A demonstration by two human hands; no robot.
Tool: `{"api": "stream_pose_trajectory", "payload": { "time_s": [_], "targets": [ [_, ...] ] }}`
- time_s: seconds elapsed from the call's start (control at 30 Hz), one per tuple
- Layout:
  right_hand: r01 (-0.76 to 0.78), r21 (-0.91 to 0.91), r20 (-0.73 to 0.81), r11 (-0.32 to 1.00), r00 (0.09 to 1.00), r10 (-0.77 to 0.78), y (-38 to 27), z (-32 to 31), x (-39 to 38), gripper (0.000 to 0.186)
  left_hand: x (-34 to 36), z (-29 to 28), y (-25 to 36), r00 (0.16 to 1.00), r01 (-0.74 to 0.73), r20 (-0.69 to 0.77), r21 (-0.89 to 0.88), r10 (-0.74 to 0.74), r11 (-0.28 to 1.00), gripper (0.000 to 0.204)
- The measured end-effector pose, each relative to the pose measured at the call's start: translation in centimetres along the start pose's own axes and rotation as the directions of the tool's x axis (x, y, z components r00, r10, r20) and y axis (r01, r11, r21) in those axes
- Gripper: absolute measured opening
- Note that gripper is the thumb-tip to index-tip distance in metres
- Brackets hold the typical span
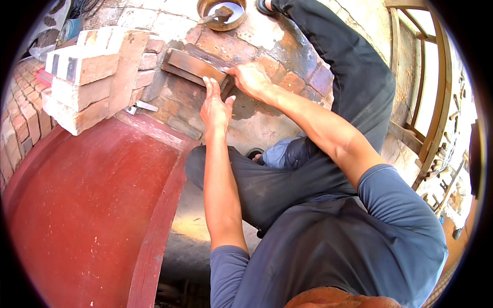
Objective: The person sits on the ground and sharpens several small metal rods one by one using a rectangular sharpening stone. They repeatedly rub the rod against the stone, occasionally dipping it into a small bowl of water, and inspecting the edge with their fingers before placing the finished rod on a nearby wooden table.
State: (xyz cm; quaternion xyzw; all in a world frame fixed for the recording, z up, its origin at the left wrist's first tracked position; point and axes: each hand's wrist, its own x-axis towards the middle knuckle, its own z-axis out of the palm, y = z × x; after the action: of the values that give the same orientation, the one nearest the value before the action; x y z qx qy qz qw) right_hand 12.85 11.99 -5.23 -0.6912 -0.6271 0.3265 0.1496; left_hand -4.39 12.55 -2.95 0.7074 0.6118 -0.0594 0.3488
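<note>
A reddish-brown brick-shaped block lies at an angle on the wet brick floor, over another dark block or ledge. My left hand reaches its near right side, with fingers stretched out against it and the thumb apart. At the block's right end is my right hand, its fingers curled and pressed together. What they grip is hidden, though a dark narrow strip runs along the block's far side from there. Beyond the block stands a round bowl holding pale liquid and a brush-like tool with a handle.
Pale bricks are stacked at the left, beside a large red panel with a raised edge. More bricks lie farther left. A wooden frame stands on the right. My bent legs flank the work spot.
</note>
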Motion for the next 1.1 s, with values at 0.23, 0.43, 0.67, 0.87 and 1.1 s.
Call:
{"api": "stream_pose_trajectory", "payload": {
  "time_s": [0.23, 0.43, 0.67, 0.87, 1.1],
  "targets": [
    [0.019, 0.011, -0.033, 1.000, 0.999, -0.019, 0.1, 0.0, 0.3, 0.029, 0.1, -0.1, 0.1, 1.000, -0.009, -0.016, 0.022, 0.010, 1.000, 0.087],
    [-0.076, 0.010, 0.056, 0.997, 0.996, 0.075, 0.9, 0.5, -1.0, 0.032, 0.1, 0.0, -0.1, 0.999, -0.014, -0.033, 0.002, 0.014, 1.000, 0.087],
    [-0.092, 0.057, 0.021, 0.994, 0.996, 0.091, -0.4, -0.6, -2.1, 0.027, 0.0, -0.3, 0.2, 1.000, 0.020, 0.009, 0.033, -0.020, 0.999, 0.089],
    [-0.016, 0.006, -0.003, 1.000, 1.000, 0.016, -0.3, -0.4, -0.6, 0.037, 0.3, -0.4, 0.4, 1.000, 0.011, -0.007, 0.021, -0.011, 1.000, 0.091],
    [-0.052, 0.116, -0.050, 0.992, 0.997, 0.058, 0.6, 0.0, -1.8, 0.040, 0.1, 0.2, -0.5, 0.999, -0.018, -0.035, 0.026, 0.019, 0.999, 0.091]
  ]
}}
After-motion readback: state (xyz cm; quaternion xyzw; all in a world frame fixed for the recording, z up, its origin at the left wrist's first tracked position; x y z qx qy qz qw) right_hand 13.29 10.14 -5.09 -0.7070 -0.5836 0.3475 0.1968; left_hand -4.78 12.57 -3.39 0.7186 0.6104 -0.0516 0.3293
